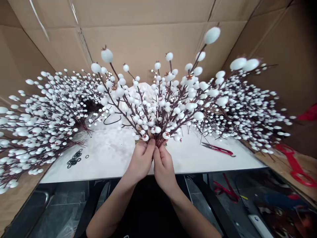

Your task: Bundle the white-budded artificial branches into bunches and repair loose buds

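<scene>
Relative to the bench (106,158): above its front edge, the left hand (141,158) and right hand (163,162), fingers closed, pinch the stems of the white-berry bunch (160,109); snips (218,149) lie on its right side.

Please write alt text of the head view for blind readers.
The left hand and right hand pinch a bunch of white-berried stems above a white table, with more bunches on both sides, black rings at left, and red-handled snips at right.
</scene>
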Demonstrator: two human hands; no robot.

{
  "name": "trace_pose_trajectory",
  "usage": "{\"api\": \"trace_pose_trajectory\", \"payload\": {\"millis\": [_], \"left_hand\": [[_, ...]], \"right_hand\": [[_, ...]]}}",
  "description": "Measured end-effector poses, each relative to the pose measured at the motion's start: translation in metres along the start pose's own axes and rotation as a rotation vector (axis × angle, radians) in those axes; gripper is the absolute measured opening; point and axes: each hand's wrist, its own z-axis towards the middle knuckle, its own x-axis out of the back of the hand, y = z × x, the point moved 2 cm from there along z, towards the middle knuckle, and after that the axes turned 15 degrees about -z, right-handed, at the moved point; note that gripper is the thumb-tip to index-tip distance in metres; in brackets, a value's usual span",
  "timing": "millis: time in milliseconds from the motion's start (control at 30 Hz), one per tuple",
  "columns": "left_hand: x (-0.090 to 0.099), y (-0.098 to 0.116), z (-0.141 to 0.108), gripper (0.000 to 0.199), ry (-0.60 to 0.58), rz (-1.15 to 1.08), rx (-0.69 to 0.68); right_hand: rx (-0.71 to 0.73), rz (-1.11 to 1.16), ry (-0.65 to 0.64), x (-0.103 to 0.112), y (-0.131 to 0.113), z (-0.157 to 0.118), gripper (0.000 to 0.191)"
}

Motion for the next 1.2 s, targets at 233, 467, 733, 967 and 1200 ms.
{"api": "trace_pose_trajectory", "payload": {"millis": [233,467,733,967,1200], "left_hand": [[-0.0021,-0.0001,-0.0048,0.031,-0.037,0.120,-0.108],[-0.0010,-0.0008,-0.0080,0.038,0.173,0.293,-0.277],[-0.0043,0.0052,-0.0054,0.031,0.175,0.143,-0.197],[-0.0082,0.0062,-0.0036,0.017,0.253,0.040,-0.239],[-0.0046,0.0011,-0.0019,0.029,0.161,0.197,-0.200]], "right_hand": [[0.032,-0.118,0.166,0.0009,-0.0040,0.0040,0.031],[0.020,-0.170,0.229,-0.0027,-0.0067,0.0036,0.028],[0.095,-0.209,0.216,-0.0032,-0.0083,0.0019,0.029],[0.100,-0.262,0.237,-0.0045,-0.0060,-0.0005,0.028],[0.071,-0.188,0.267,-0.0032,-0.0038,0.0011,0.028]]}}
